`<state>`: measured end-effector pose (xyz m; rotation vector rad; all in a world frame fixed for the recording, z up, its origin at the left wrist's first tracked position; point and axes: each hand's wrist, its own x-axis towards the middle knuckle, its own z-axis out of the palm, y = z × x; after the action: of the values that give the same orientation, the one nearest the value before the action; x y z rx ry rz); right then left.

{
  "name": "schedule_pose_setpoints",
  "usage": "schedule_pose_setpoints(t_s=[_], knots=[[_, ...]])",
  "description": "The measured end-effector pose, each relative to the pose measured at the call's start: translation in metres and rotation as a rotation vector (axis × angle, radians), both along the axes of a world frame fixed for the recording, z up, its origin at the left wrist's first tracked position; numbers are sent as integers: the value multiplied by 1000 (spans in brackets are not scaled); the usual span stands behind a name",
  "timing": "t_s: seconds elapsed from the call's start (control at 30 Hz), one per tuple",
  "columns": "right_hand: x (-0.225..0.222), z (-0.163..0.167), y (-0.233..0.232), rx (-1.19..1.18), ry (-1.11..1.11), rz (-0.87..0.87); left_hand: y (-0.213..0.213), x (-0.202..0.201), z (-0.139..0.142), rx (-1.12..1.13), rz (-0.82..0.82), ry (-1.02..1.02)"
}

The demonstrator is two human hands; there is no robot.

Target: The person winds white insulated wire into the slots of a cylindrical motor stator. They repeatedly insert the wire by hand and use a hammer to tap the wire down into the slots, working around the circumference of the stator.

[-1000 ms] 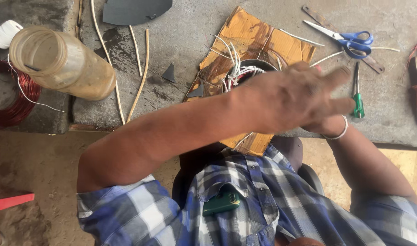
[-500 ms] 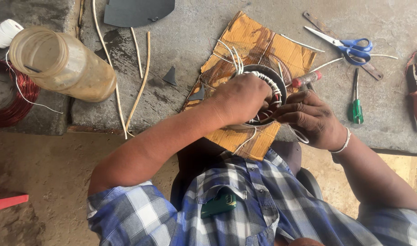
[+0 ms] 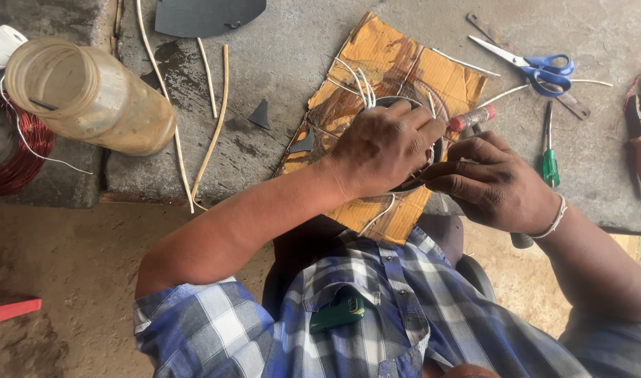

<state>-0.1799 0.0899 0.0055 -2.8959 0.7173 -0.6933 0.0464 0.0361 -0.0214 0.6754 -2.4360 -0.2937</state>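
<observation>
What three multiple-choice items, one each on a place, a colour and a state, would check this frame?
1. Where do the scissors lie?
A. on the jar
B. on the bench beyond the right hand
C. on the floor

2. What colour is the wire coil at the far left?
A. red
B. green
C. white

3. How does the plastic jar stand?
A. upright
B. upside down
C. on its side

Answers: 1 B, they rest on the grey bench above the right hand; 2 A, it shows copper-red; 3 C, its open mouth faces sideways.
</observation>
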Motion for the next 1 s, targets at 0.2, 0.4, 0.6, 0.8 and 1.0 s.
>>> schedule_pose_setpoints(t_s=[0.2, 0.4, 0.6, 0.8, 1.0], knots=[[0, 9, -3, 30, 46, 9, -20, -7, 0, 859, -233, -275], [0, 12, -5, 64, 49, 37, -28, -8, -15, -692, -17, -260], [-2, 9, -8, 90, 20, 61, -16, -5, -15, 439, -180, 507], [2, -4, -4, 196, -122, -18, -44, 8, 12, -670, -35, -359], [14, -24, -18, 282, -258, -258, -8, 1, 6, -413, -161, 184]])
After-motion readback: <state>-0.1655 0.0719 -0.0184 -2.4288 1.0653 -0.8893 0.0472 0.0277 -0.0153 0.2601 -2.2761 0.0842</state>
